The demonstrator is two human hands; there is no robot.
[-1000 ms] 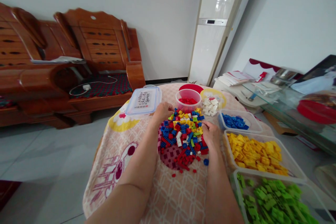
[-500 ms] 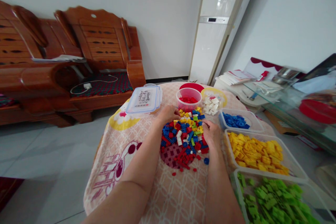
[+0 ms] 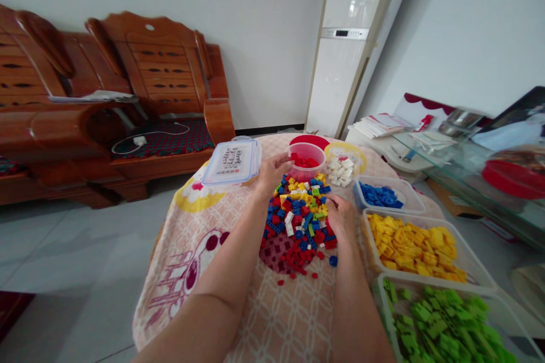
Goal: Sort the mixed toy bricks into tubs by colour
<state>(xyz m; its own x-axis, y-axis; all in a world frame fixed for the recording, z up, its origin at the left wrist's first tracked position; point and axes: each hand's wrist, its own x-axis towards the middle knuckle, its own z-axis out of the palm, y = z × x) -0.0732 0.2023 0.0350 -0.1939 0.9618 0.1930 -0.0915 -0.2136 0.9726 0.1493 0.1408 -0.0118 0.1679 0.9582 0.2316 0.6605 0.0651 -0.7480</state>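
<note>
A heap of mixed red, blue, yellow, green and white bricks (image 3: 302, 218) lies on a patterned cloth (image 3: 200, 238) over a round table. My left hand (image 3: 272, 170) is lifted at the near rim of a round clear tub of red bricks (image 3: 307, 160), its fingers pinched together; what they hold is too small to name. My right hand (image 3: 340, 215) rests on the right side of the heap with its fingers curled down among the bricks. Both forearms reach in from the bottom.
White bricks (image 3: 340, 167) sit on a yellow plate. Tubs of blue (image 3: 381, 195), yellow (image 3: 413, 244) and green bricks (image 3: 438, 323) line the right. A lidded clear box (image 3: 232, 161) is far left. A wooden sofa (image 3: 128, 96), a tall white unit (image 3: 340, 51) and a glass table (image 3: 468, 164) stand around.
My left hand has risen from the far left edge of the heap to the rim of the red-brick tub. My right hand has stayed on the heap's right side.
</note>
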